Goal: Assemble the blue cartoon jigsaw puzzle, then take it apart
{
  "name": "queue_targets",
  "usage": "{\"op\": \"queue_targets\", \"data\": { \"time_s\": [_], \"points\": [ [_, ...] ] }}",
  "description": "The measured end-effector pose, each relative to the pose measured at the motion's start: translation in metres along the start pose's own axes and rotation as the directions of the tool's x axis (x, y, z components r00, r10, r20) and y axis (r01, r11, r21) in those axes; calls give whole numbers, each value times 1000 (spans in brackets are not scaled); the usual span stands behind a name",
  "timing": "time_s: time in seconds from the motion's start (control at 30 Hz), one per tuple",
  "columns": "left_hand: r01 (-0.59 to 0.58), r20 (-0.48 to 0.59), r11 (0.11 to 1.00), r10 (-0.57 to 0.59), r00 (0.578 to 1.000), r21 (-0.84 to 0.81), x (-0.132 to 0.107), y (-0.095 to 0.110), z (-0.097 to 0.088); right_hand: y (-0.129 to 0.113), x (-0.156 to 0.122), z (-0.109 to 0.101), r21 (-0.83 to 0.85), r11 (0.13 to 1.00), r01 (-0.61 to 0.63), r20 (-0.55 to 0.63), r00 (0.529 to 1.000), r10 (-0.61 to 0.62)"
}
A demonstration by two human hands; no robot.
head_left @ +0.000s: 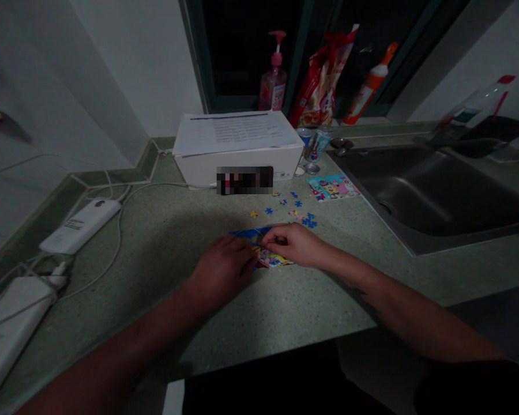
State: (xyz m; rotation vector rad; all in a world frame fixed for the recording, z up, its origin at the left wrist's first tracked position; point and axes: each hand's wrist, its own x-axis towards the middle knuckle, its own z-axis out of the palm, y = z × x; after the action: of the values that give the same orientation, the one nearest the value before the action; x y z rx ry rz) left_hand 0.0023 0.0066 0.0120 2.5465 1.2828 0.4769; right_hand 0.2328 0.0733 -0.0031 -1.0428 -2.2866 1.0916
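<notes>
The jigsaw puzzle [277, 259] lies part-built on the tabletop [177, 259], not far from the steel sink [432, 196]. Over it, the left hand [222, 271] curls and the right hand [294, 245] pinches, fingers [270, 242] nearly closed; whether they hold a piece is hidden. A hurried sweep or slip could knock it apart or scatter the loose blue pieces [310, 221] nearby.

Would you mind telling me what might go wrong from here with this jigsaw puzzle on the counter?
The loose blue jigsaw pieces lie near the stainless steel sink, so one might get swept in. The left hand and right hand are both on the joined pieces, which could shift apart. Dim light may hide mismatches.
</notes>
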Motion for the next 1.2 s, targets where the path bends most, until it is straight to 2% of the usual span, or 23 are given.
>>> {"op": "queue_targets", "data": {
  "time_s": [0.17, 0.23, 0.3, 0.4, 0.47, 0.6, 0.67, 0.77, 0.87, 0.97, 1.13, 1.2],
  "points": [
    [-24, -15, 999, 25, 1000, 44, 0, 0, 2, 2, 1, 2, 56, 998, -20, -4, 1000, 20],
    [42, -59, 999, -42, 997, -7, 0, 2, 1, -1, 1, 2, 116, 993, -33, -30, 999, 36],
    [148, -94, 982, -160, 983, -120, 2, 4, 0, -6, 0, 3, 187, 981, -43, -63, 996, 56],
    [280, -17, 897, -304, 953, -343, 5, 6, -1, -14, -2, 5, 263, 964, -48, -107, 991, 79],
    [334, 49, 821, -352, 935, -464, 6, 5, -2, -16, -4, 7, 287, 956, -52, -123, 988, 91],
    [387, 103, 677, -420, 902, -626, 7, 2, -2, -16, -7, 10, 281, 959, -30, -137, 988, 71],
    [392, 123, 619, -431, 894, -681, 7, 0, -2, -16, -8, 8, 223, 975, 15, -149, 989, 19],
    [392, 139, 576, -433, 890, -718, 7, -2, -2, -16, -10, 1, 72, 987, 146, -174, 976, -132],
    [387, 143, 571, -425, 894, -724, 8, -2, -2, -17, -10, -4, -62, 963, 263, -169, 948, -270],
    [378, 137, 592, -410, 902, -712, 8, 0, -3, -17, -11, -6, -160, 937, 312, -131, 934, -333],
    [381, 163, 629, -378, 912, -678, 9, 2, -3, -21, -14, -10, -239, 916, 322, -75, 934, -348],
    [367, 124, 685, -377, 918, -629, 8, 1, -2, -20, -14, -12, -258, 920, 294, -70, 944, -321]
  ]
}}
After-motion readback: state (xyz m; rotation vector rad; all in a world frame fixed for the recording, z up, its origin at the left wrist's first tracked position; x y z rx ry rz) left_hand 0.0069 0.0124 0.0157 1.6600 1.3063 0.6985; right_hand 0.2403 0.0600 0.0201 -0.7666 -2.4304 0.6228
